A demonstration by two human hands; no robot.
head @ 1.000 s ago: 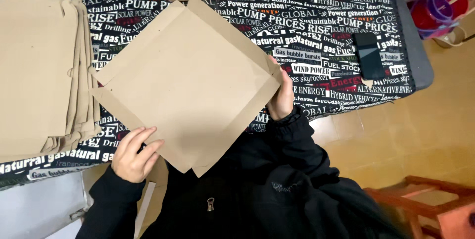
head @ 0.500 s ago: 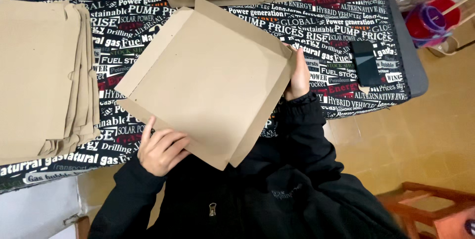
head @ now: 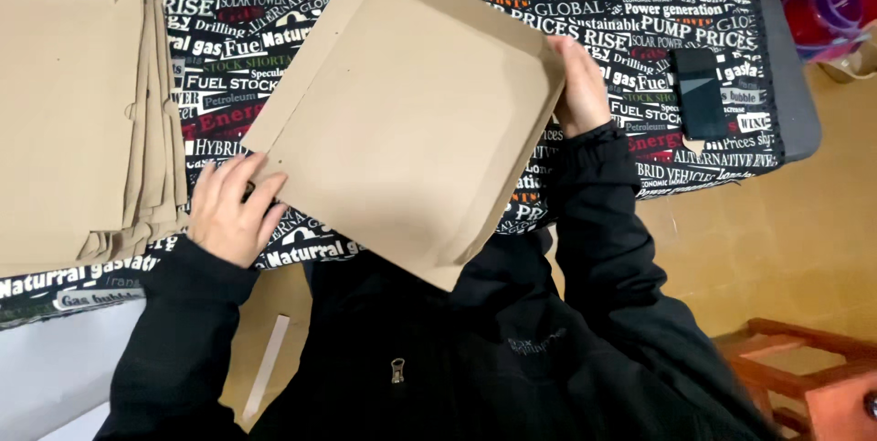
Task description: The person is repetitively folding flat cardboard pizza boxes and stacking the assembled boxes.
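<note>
**A:** What lies at far left?

**B:** A stack of flat cardboard blanks [head: 78, 103], unfolded, on a table covered by a black cloth printed with words [head: 237, 39].

**A:** And the hands?

**B:** The left hand [head: 230, 213] grips the lower-left edge of a brown cardboard box blank [head: 402, 112], fingers curled over its edge. The sheet is held tilted above the table's near edge, in front of the person's black jacket [head: 429, 350]. The right hand [head: 580, 89] clasps the opposite edge, fingers wrapped behind the raised flap.

**A:** How far along is the folding?

**B:** Partway, by the look of it. The flaps on the right and along the bottom stand up; the upper-left strip appears only creased, so the box is not yet formed. The stack suggests many blanks remain.

**A:** Further right?

**B:** A dark phone [head: 700, 94] on the cloth, a red and purple plastic item [head: 827, 7] beyond the table corner, and a red wooden stool [head: 813, 377] on the floor.
</note>
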